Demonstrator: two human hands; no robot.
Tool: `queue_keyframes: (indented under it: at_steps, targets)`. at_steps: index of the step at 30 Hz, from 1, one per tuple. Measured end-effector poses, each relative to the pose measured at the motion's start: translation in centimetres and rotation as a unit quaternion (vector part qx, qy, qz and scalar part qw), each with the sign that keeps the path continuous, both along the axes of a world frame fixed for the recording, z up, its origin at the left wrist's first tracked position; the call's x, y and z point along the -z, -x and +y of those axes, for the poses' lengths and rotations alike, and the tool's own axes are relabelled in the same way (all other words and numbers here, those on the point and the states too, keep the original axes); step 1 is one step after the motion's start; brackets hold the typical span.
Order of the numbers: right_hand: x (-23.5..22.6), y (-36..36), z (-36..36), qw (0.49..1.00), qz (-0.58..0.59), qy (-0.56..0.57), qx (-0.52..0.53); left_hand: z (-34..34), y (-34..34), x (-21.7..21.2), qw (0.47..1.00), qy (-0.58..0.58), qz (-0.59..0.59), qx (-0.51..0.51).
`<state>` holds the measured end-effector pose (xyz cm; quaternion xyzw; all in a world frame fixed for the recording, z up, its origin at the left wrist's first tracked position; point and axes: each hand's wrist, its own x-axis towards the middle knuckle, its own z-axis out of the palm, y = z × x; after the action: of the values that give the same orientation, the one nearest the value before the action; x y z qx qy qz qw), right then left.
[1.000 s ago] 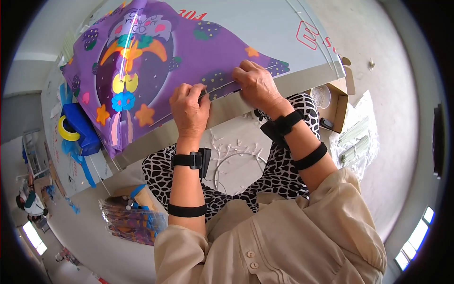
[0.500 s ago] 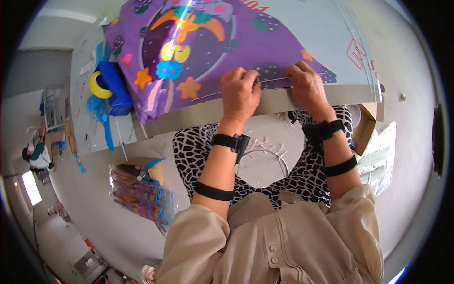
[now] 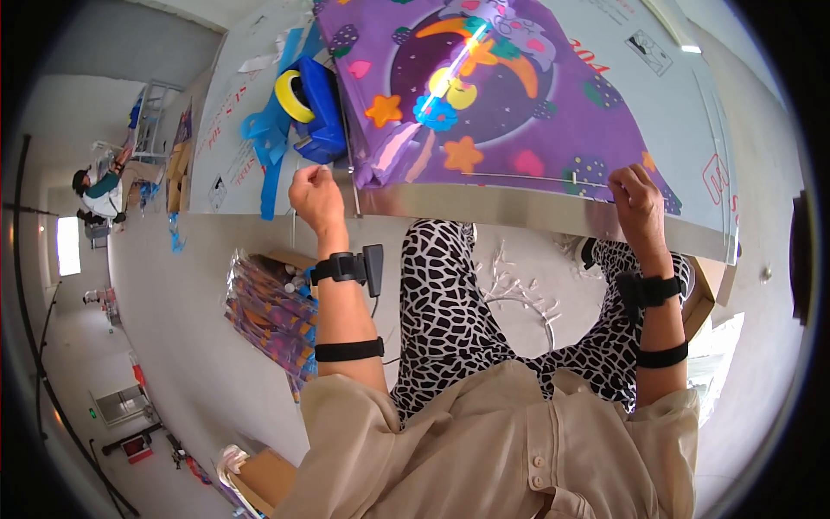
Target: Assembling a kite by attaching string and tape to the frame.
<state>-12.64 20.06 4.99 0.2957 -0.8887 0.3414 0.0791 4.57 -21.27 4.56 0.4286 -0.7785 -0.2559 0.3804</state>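
A purple plastic sheet [image 3: 527, 130] printed with stars and a moon lies on the table, its near edge close to the table's front edge. Along that edge runs a thin white stick [image 3: 519, 176] with a small clip-like piece on it. My right hand [image 3: 640, 199] is closed at the stick's right end, pinching it over the sheet. My left hand [image 3: 318, 201] is apart from the sheet, fingertips pinched together just in front of the blue tape dispenser [image 3: 322, 112]. What those fingertips hold, if anything, cannot be made out.
Blue strips [image 3: 272, 151] hang by the dispenser's left side over the table [image 3: 229, 130]. Below on the floor are a pack of printed film [image 3: 268, 311] and white branching pieces [image 3: 510, 277]. A cardboard box [image 3: 705, 298] stands right. Another person [image 3: 104, 190] is far left.
My left hand has let go of the sheet's edge and moved left to the tape dispenser. My right hand stays at the sheet's edge. The whole view has shifted.
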Motion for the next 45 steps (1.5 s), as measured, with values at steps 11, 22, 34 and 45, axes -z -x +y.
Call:
queue_keyframes:
  at_steps: [11,22,34,45]
  targets:
    - [-2.9,-8.8,-8.9,0.967,-0.139,0.041,-0.211,-8.7,4.1,-4.9,0.936,-0.348,-0.003,-0.055]
    - [-1.9,-12.4,-19.7,0.919,-0.188,0.081,-0.336,-9.9,3.8,-5.8,0.872,-0.484,0.068,0.023]
    - [0.5,-13.0,-32.1,0.660,-0.722,0.208,-0.017,-7.4,1.4,-6.3,0.837,-0.530,0.129,0.054]
    - [-5.0,-22.3,-18.1,0.632,-0.727,0.181,-0.196,-3.5,-3.5,-8.5,0.845,-0.507,0.147,0.079]
